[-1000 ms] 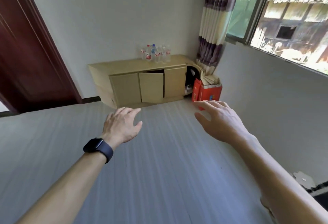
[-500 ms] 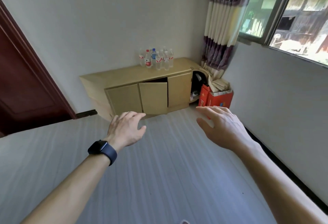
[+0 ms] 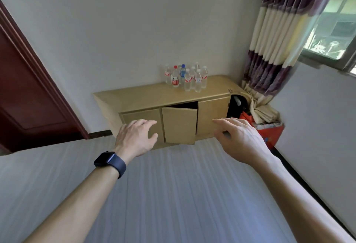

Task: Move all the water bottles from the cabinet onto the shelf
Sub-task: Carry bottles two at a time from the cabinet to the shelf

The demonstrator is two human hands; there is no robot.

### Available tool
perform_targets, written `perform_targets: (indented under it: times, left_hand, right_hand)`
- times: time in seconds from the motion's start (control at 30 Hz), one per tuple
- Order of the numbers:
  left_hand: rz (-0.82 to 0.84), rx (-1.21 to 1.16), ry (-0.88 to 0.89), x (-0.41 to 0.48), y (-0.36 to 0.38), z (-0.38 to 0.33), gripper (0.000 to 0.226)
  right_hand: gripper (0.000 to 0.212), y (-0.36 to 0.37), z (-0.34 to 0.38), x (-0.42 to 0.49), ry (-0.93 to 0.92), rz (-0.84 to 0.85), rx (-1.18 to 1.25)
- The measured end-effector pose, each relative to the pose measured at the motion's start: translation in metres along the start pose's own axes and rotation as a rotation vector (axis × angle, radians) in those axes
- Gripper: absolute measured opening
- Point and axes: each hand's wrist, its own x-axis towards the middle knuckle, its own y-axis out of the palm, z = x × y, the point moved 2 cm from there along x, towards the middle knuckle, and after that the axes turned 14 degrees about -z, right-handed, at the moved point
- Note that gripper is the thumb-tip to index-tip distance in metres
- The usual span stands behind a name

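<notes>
Several clear water bottles (image 3: 186, 78) with red or blue caps stand clustered on top of a low yellow cabinet (image 3: 146, 96) against the far wall. The cabinet's middle door (image 3: 180, 125) hangs ajar; its inside is dark. My left hand (image 3: 135, 136), with a dark watch on the wrist, is stretched forward with fingers apart and holds nothing. My right hand (image 3: 239, 139) reaches forward the same way, fingers spread and empty. Both hands are well short of the cabinet, over the floor. No shelf is in view.
A dark red door (image 3: 23, 96) stands at the left. At the cabinet's right end sit a red box (image 3: 269, 133) and a striped curtain (image 3: 277, 36) beneath a window (image 3: 333, 21). Pale floor (image 3: 173, 194) stretches ahead; a grey wall (image 3: 317, 117) runs along the right.
The cabinet and bottles have grown larger and nearer in view as I moved toward them. Both hands stay outstretched and empty.
</notes>
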Motion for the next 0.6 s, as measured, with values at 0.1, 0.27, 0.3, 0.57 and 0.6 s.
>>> perform_targets:
  times: [0.1, 0.27, 0.3, 0.57, 0.6]
  left_hand:
    - [0.025, -0.005, 0.015, 0.052, 0.03, 0.014, 0.05]
    - [0.047, -0.016, 0.058, 0.151, 0.076, 0.038, 0.051]
    - [0.053, -0.017, 0.071, 0.173, 0.083, 0.043, 0.051]
    - [0.118, -0.02, 0.141, 0.328, 0.136, 0.068, 0.051]
    - [0.13, -0.025, 0.153, 0.344, 0.146, 0.069, 0.051]
  right_hand:
    - [0.04, 0.03, -0.007, 0.049, 0.013, 0.015, -0.026]
    - [0.04, 0.081, -0.017, 0.133, 0.032, 0.045, -0.058]
    - [0.04, 0.089, -0.019, 0.152, 0.046, 0.045, -0.063]
    - [0.043, 0.15, -0.042, 0.279, 0.145, 0.042, -0.086]
    - [0.043, 0.158, -0.046, 0.291, 0.151, 0.048, -0.092]
